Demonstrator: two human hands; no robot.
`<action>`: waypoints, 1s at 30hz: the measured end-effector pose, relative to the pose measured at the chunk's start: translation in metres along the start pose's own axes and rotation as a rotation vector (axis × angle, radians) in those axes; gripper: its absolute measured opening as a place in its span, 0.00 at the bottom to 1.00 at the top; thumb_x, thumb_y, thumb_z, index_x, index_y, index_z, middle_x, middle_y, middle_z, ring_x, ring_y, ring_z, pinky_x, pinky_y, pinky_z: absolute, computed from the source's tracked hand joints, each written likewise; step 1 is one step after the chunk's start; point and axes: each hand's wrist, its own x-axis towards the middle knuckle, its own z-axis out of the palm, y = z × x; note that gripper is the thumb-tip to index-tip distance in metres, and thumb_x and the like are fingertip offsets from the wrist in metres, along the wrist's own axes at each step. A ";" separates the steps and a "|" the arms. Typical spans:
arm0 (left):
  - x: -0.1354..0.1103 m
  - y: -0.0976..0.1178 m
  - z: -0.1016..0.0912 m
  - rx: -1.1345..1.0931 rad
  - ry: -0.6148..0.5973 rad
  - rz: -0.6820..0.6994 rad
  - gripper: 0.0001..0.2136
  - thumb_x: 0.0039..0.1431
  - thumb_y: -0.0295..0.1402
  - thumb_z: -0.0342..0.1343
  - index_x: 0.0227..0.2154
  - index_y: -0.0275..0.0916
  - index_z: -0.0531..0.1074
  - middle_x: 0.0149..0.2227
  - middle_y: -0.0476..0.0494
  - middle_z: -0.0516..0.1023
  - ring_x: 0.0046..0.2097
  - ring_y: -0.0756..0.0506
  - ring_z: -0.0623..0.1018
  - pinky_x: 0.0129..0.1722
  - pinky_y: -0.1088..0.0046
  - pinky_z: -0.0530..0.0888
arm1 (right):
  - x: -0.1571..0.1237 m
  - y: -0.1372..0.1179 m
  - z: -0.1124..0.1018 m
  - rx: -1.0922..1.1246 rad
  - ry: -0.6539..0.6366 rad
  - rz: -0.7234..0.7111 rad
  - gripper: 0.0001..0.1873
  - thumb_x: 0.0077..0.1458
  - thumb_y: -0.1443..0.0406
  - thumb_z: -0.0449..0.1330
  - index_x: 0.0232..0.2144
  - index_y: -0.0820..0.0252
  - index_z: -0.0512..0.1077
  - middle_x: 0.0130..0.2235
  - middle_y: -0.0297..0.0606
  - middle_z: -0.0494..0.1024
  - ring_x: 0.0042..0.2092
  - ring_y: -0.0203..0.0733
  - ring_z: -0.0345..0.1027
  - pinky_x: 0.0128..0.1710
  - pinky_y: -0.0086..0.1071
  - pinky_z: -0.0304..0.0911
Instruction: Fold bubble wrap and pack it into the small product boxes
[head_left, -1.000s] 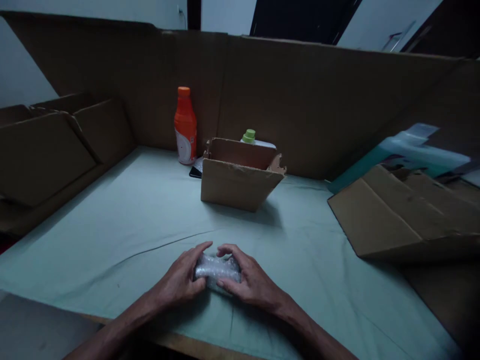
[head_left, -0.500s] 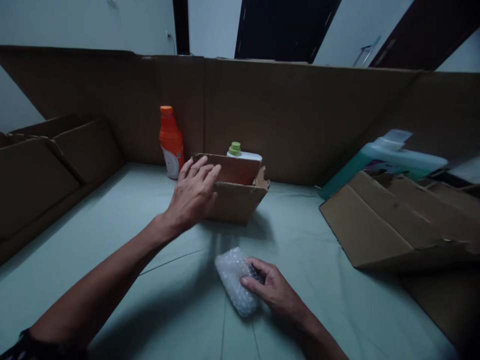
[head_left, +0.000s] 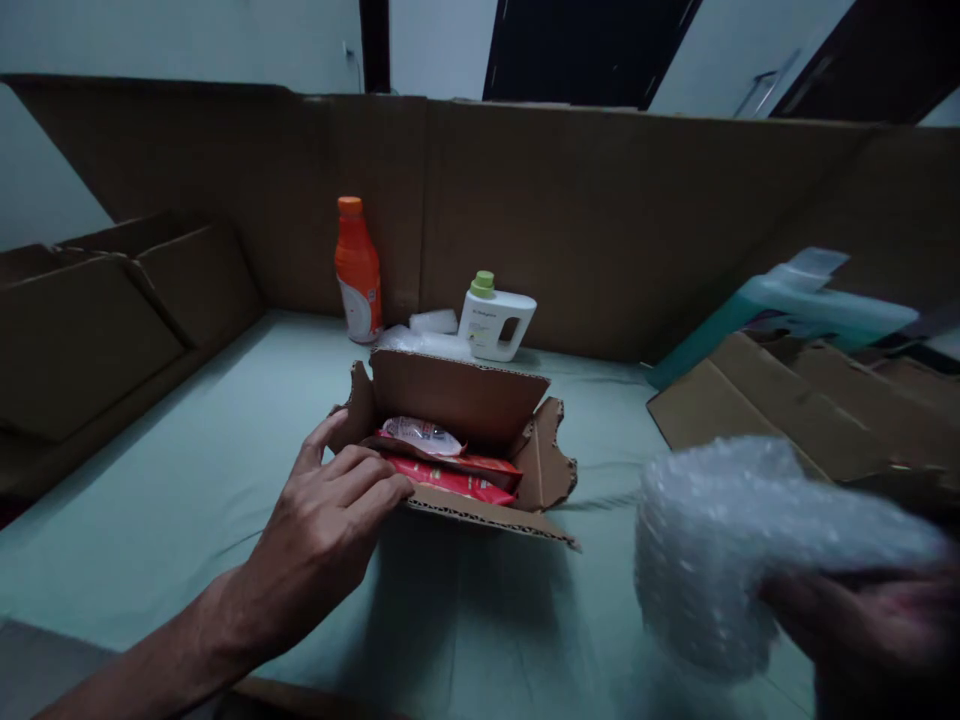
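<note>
My left hand (head_left: 330, 510) grips the near left rim of a small open cardboard box (head_left: 465, 400), which stands in the middle of the table. Inside the box lie red snack packets (head_left: 450, 475) and a small clear-wrapped packet (head_left: 420, 435). My right hand (head_left: 862, 620) is at the lower right, close to the camera and smeared by motion. It holds up a bundle wrapped in bubble wrap (head_left: 720, 540) above the table, to the right of the box.
An orange bottle (head_left: 358, 270) and a white bottle with a green cap (head_left: 495, 318) stand against the cardboard back wall (head_left: 600, 220). Flattened cardboard (head_left: 810, 410) and a teal jug (head_left: 780, 305) lie at the right. A green cloth (head_left: 225, 470) covers the table.
My left hand has taken hold of the box and drawn it nearer, so its inside shows. My right hand has lifted the bubble-wrapped bundle off the table, up and to the right.
</note>
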 end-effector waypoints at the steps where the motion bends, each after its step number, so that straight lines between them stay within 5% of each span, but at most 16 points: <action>1: -0.002 0.005 -0.005 -0.005 0.003 -0.007 0.11 0.65 0.20 0.48 0.41 0.40 0.74 0.34 0.49 0.81 0.39 0.47 0.79 0.65 0.48 0.59 | 0.008 -0.014 0.002 -0.074 0.013 -0.064 0.10 0.55 0.52 0.67 0.38 0.44 0.78 0.32 0.38 0.81 0.31 0.48 0.75 0.27 0.37 0.71; 6: -0.004 0.017 -0.010 -0.016 0.025 -0.004 0.11 0.66 0.21 0.48 0.39 0.38 0.75 0.33 0.48 0.81 0.38 0.46 0.78 0.64 0.50 0.61 | 0.063 -0.071 0.051 -0.533 -0.186 -0.423 0.13 0.61 0.52 0.59 0.39 0.52 0.77 0.34 0.37 0.81 0.30 0.43 0.72 0.27 0.34 0.64; 10: -0.008 0.018 -0.006 -0.008 0.034 -0.006 0.11 0.67 0.23 0.46 0.39 0.38 0.74 0.33 0.47 0.79 0.39 0.46 0.76 0.65 0.49 0.59 | 0.095 -0.084 0.102 -0.997 -0.429 -0.443 0.09 0.58 0.61 0.62 0.37 0.60 0.74 0.35 0.43 0.81 0.36 0.48 0.75 0.34 0.35 0.62; 14: -0.013 0.018 -0.003 -0.015 0.033 0.001 0.12 0.69 0.24 0.45 0.40 0.37 0.75 0.34 0.47 0.79 0.39 0.46 0.75 0.66 0.49 0.58 | 0.104 -0.071 0.133 -1.191 -0.634 -0.396 0.12 0.57 0.69 0.61 0.44 0.64 0.72 0.37 0.49 0.82 0.37 0.51 0.76 0.33 0.35 0.60; 18: -0.016 0.017 -0.002 -0.029 0.043 0.004 0.13 0.70 0.24 0.45 0.40 0.37 0.75 0.34 0.47 0.78 0.40 0.46 0.75 0.66 0.50 0.59 | 0.101 -0.063 0.141 -1.269 -0.670 -0.437 0.06 0.61 0.70 0.57 0.38 0.62 0.75 0.37 0.51 0.82 0.43 0.56 0.76 0.37 0.39 0.63; 25: -0.018 0.019 0.000 -0.020 0.091 0.016 0.13 0.70 0.24 0.44 0.40 0.36 0.76 0.33 0.47 0.78 0.39 0.46 0.75 0.66 0.51 0.59 | 0.101 -0.070 0.143 -1.254 -0.698 -0.169 0.13 0.61 0.69 0.57 0.47 0.65 0.74 0.38 0.52 0.83 0.41 0.57 0.79 0.34 0.39 0.66; 30: -0.021 0.020 0.001 -0.026 0.127 0.007 0.14 0.70 0.24 0.44 0.38 0.35 0.76 0.32 0.46 0.78 0.37 0.46 0.74 0.65 0.52 0.61 | 0.105 -0.066 0.152 -1.285 -0.883 -0.107 0.12 0.63 0.68 0.56 0.42 0.65 0.79 0.41 0.54 0.84 0.45 0.57 0.79 0.39 0.39 0.66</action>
